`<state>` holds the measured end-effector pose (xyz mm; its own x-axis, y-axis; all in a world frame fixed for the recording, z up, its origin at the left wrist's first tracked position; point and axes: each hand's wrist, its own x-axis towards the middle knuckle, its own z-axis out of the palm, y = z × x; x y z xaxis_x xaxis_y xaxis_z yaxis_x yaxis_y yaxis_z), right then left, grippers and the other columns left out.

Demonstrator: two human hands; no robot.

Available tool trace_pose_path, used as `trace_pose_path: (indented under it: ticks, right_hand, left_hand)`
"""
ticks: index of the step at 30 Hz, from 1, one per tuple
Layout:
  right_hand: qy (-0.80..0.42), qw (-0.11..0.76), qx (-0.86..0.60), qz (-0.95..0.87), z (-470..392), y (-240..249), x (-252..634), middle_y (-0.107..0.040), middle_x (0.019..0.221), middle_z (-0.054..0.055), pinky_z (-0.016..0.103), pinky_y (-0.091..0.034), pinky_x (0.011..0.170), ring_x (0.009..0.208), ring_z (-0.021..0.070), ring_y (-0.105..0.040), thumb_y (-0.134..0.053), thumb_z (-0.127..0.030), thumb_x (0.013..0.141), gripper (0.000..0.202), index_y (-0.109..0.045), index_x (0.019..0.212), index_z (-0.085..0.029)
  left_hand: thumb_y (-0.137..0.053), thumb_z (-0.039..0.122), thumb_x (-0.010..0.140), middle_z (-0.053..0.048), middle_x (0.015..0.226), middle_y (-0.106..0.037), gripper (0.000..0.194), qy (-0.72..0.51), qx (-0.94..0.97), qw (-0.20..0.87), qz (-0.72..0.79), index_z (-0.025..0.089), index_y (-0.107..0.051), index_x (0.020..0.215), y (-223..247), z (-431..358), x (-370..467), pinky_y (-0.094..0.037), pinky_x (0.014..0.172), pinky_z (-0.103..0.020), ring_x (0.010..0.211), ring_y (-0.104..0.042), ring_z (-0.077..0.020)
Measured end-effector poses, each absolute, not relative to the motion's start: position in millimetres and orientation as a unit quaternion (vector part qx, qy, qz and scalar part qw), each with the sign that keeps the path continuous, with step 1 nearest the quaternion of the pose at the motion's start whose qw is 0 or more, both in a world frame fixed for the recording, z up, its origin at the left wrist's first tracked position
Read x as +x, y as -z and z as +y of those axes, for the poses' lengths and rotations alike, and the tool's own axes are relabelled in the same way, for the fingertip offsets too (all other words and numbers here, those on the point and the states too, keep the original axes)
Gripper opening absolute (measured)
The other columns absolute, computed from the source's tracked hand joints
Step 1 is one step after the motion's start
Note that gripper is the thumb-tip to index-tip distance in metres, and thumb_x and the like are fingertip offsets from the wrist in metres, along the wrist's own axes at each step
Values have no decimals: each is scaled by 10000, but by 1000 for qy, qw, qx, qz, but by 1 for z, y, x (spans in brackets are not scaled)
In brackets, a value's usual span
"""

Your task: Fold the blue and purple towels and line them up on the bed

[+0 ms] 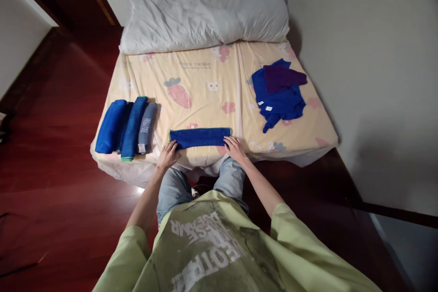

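A dark blue towel (201, 138), folded into a long narrow strip with green trim at its ends, lies crosswise near the bed's front edge. My left hand (168, 154) holds its near left corner, fingers curled over the edge. At the other end, my right hand (234, 148) has its fingers on the near right corner, the thumb mostly hidden. Left of the strip sit several folded towels side by side: a thick blue bundle (111, 126), a narrower blue one with green trim (133, 128), and a grey-blue one with lettering (147, 127).
Loose blue cloths (282, 102) with white tags lie at the bed's right, a purple cloth (284, 78) on top. A white quilt (205, 7) is heaped at the far end of the patterned bed sheet (205, 96). A wall (369, 77) stands to the right.
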<state>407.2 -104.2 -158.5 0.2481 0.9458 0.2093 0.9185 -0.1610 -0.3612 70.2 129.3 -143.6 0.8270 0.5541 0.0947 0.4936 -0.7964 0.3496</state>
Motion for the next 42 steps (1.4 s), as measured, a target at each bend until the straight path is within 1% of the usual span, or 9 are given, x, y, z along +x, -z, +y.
trace_pose_path:
  ticks: [5, 9, 12, 17, 22, 26, 30, 35, 42]
  right_hand:
    - [-28, 198, -749, -632, -100, 160, 414, -592, 1484, 119, 502, -414, 1178, 1377, 283, -533, -561, -184, 914, 504, -618, 1414, -167]
    - [-31, 176, -750, -637, -99, 157, 419, -628, 1438, 136, 501, -435, 1171, 1370, 275, -560, -480, -76, 913, 509, -645, 1389, -148]
    - [-41, 178, -733, -656, -110, 157, 422, -651, 1411, 131, 487, -438, 1174, 1366, 255, -573, -414, -12, 900, 539, -671, 1355, -143]
    - [-70, 210, -728, -648, -122, 157, 419, -669, 1386, 126, 450, -452, 1158, 1352, 237, -582, -389, -11, 914, 523, -691, 1320, -145]
    - [-119, 279, -740, -600, -110, 154, 425, -713, 1257, 116, 468, -489, 1097, 1228, 257, -622, -453, -71, 908, 478, -681, 1309, -199]
    - [-140, 344, -751, -547, -101, 162, 435, -712, 1149, 111, 452, -513, 1041, 1129, 264, -642, -485, -178, 942, 347, -691, 1219, -207]
    - [-139, 363, -790, -475, -93, 173, 441, -705, 1067, 131, 437, -528, 980, 1008, 276, -664, -523, -334, 966, 291, -686, 1158, -189]
    - [-128, 332, -834, -422, -80, 177, 446, -708, 971, 122, 385, -539, 874, 900, 266, -656, -506, -441, 979, 330, -686, 1105, -194]
    - [-143, 281, -863, -396, -63, 171, 449, -726, 915, 128, 364, -522, 846, 869, 261, -654, -510, -458, 983, 337, -696, 1017, -180]
  left_hand:
    - [-459, 112, 883, -203, 1508, -539, 557, -75, 942, 158, 285, 110, -586, 1425, 145, 142, 79, -378, 1188, -501, 1436, -478, -327]
    - [-439, 72, 884, -221, 1461, -577, 557, -56, 947, 151, 276, 109, -612, 1412, 140, 153, 79, -392, 1177, -526, 1396, -530, -336]
    - [-426, 30, 853, -183, 1470, -580, 611, -46, 957, 151, 243, 140, -611, 1424, 137, 152, 63, -376, 1203, -509, 1393, -539, -302]
    - [-402, 17, 823, -157, 1447, -609, 619, -63, 948, 187, 249, 137, -641, 1381, 144, 144, 46, -412, 1193, -469, 1379, -557, -267]
    - [-431, 101, 836, -118, 1288, -715, 507, -130, 901, 275, 310, 161, -700, 1262, 149, 150, 51, -496, 1114, -438, 1232, -656, -254]
    - [-510, 288, 892, -115, 1148, -756, 377, -156, 849, 320, 390, 165, -715, 1183, 143, 157, 53, -550, 984, -401, 1062, -707, -273]
    - [-528, 407, 911, -105, 966, -758, 427, -154, 808, 343, 453, 143, -680, 1211, 135, 161, 59, -558, 811, -347, 852, -715, -256]
    - [-507, 385, 923, -117, 937, -747, 446, -142, 793, 332, 491, 115, -668, 1240, 130, 172, 75, -534, 838, -343, 908, -713, -269]
    - [-519, 341, 930, -128, 955, -767, 439, -70, 777, 309, 544, 113, -677, 1271, 128, 187, 90, -511, 911, -355, 966, -716, -280]
